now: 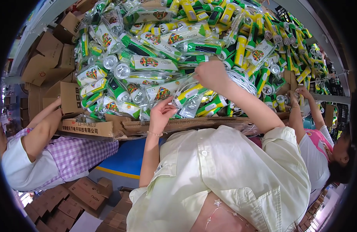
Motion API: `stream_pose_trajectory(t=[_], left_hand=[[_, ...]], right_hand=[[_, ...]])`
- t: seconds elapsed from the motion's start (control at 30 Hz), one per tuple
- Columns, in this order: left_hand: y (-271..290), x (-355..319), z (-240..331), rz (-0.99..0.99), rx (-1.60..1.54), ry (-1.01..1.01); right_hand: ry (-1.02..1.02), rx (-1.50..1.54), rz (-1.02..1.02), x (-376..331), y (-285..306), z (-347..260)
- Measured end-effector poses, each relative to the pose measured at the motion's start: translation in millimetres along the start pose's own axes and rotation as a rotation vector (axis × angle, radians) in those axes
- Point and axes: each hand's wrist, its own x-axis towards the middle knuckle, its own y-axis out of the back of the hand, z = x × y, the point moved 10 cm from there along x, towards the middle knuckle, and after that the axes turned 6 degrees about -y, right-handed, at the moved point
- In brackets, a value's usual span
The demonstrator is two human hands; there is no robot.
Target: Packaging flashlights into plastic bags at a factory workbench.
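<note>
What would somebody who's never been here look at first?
The huge heap of flashlights in green, yellow and white, many in clear plastic, filling the upper middle. Then the coil of white cable, partly behind the right forearm, just right of the right hand. Also the yellow-and-green flashlight near the heap's front edge, with the left hand at its left end.

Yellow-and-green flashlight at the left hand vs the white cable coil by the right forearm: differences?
Shape: the yellow-and-green flashlight is a straight, thick body; the coil of thin white cable is curved loops.
Colour: the flashlight mixes yellow, green and white; the coil is plain white.
Place: the flashlight is at the fingers of the left hand; the coil lies beside the right forearm.
Shared: both are amid the heaped flashlights.
</note>
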Motion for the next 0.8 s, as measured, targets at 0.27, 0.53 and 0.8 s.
stream_pose_trajectory(t=[0.27,0.53,0.8], left_hand=[[-9,-7,70,0.166,0.620,-0.595],[-19,-15,127,0.133,0.716,-0.672],[-46,-20,206,0.072,0.925,-0.933]], right_hand=[[0.276,0.651,0.392,-34,24,-65],[0.162,0.790,0.513,-43,45,-51],[0.260,0.808,0.642,-40,109,-34]])
